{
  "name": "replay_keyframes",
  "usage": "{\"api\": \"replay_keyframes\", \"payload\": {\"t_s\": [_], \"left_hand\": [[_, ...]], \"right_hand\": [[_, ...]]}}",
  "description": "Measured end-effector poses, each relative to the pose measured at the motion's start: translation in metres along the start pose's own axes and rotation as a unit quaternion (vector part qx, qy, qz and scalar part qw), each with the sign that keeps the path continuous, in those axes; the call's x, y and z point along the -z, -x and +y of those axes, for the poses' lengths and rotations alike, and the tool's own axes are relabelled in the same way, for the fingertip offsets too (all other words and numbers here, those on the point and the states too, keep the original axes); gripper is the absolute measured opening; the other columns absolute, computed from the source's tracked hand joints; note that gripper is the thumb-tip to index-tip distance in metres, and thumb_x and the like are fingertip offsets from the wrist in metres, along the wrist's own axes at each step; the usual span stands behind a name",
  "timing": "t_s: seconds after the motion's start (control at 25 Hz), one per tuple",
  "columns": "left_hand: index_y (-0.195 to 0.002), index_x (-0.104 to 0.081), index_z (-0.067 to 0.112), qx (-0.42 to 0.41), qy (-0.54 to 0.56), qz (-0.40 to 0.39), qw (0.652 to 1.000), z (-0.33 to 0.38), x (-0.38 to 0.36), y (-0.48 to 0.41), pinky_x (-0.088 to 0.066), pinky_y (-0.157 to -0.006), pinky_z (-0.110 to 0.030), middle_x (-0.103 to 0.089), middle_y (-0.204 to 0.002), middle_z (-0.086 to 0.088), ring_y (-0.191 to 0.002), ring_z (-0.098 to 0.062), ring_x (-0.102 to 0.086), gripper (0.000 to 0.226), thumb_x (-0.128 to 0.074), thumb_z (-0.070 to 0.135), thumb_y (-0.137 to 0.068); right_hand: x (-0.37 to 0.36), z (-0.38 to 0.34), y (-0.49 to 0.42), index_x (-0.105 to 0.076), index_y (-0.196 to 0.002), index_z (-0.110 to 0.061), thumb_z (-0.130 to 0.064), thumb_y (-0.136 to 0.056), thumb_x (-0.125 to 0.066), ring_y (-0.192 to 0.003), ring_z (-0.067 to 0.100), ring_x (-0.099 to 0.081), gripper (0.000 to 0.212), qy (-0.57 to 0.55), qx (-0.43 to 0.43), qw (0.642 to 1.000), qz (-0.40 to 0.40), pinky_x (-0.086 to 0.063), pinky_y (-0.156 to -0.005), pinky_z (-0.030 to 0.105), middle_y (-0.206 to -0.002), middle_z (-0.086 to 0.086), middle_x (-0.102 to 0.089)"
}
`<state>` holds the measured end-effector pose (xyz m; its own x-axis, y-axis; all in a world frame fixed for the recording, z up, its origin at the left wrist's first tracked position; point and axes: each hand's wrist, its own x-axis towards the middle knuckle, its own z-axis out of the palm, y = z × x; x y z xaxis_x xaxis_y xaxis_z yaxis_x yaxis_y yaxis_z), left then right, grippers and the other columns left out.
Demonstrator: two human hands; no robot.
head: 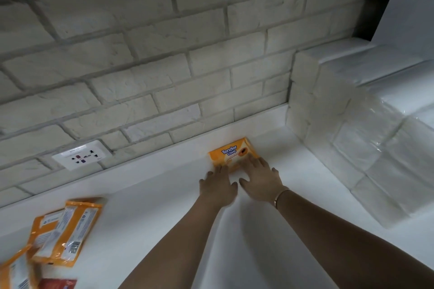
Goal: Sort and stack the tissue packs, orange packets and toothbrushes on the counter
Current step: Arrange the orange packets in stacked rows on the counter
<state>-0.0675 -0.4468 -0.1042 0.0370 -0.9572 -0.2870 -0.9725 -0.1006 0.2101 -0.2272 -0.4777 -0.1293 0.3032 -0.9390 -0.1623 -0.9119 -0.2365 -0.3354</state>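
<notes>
An orange packet (231, 151) with blue-and-white lettering lies flat on the white counter (150, 213), close to the brick wall. My left hand (218, 184) has straight fingers touching the packet's near left edge. My right hand (259, 178), a thin bracelet on its wrist, lays flat fingers on the packet's near right part. Several more orange packets (63, 232) lie in a loose overlapping heap at the lower left. A tall stack of clear-wrapped white tissue packs (347, 129) stands on the right against the corner. No toothbrush shows.
A white wall socket (82, 155) sits in the brick wall just above the counter's back ledge. A red pack (57, 283) peeks in at the bottom left edge. White counter surface stretches between the heap and my arms.
</notes>
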Motion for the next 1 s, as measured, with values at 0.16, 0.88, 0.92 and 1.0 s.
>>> {"api": "replay_keyframes", "payload": {"t_s": [0.16,0.88,0.92,1.0], "left_hand": [[-0.144,-0.048,0.027,0.021,0.099,0.029,0.994,-0.014,0.002,0.049,-0.047,-0.103,-0.043,-0.051,-0.146,0.001,-0.128,-0.026,-0.054,0.051,-0.046,0.050,-0.098],[-0.101,-0.076,0.012,0.146,0.653,0.140,0.730,-0.129,-0.008,0.253,-0.054,-0.067,-0.034,-0.078,-0.095,-0.008,-0.079,-0.022,-0.072,0.016,-0.060,0.016,-0.100],[-0.101,-0.076,0.012,0.148,0.655,0.144,0.727,-0.137,-0.008,0.261,-0.054,-0.066,-0.034,-0.077,-0.095,-0.008,-0.079,-0.022,-0.072,0.015,-0.061,0.016,-0.100],[-0.100,-0.076,0.012,0.156,0.661,0.153,0.718,-0.159,-0.010,0.278,-0.054,-0.065,-0.033,-0.077,-0.096,-0.010,-0.079,-0.022,-0.072,0.015,-0.061,0.014,-0.099]], "right_hand": [[-0.011,-0.027,0.047,-0.041,-0.150,-0.037,-0.041,-0.092,-0.056,-0.141,0.029,-0.039,0.060,-0.124,-0.041,0.989,0.069,-0.045,-0.105,0.047,-0.163,-0.003,-0.030],[-0.020,-0.180,0.193,-0.071,-0.103,-0.019,-0.010,-0.097,-0.059,-0.061,0.004,-0.053,0.016,-0.481,-0.037,0.876,0.031,-0.043,-0.058,0.015,-0.063,-0.013,-0.060],[-0.021,-0.190,0.195,-0.071,-0.103,-0.018,-0.010,-0.098,-0.059,-0.065,0.009,-0.055,0.016,-0.501,-0.041,0.864,0.019,-0.044,-0.059,0.018,-0.067,-0.010,-0.061],[-0.023,-0.212,0.196,-0.072,-0.104,-0.016,-0.012,-0.098,-0.061,-0.076,0.019,-0.061,0.013,-0.582,-0.081,0.808,-0.028,-0.047,-0.066,0.029,-0.081,0.001,-0.068]]}}
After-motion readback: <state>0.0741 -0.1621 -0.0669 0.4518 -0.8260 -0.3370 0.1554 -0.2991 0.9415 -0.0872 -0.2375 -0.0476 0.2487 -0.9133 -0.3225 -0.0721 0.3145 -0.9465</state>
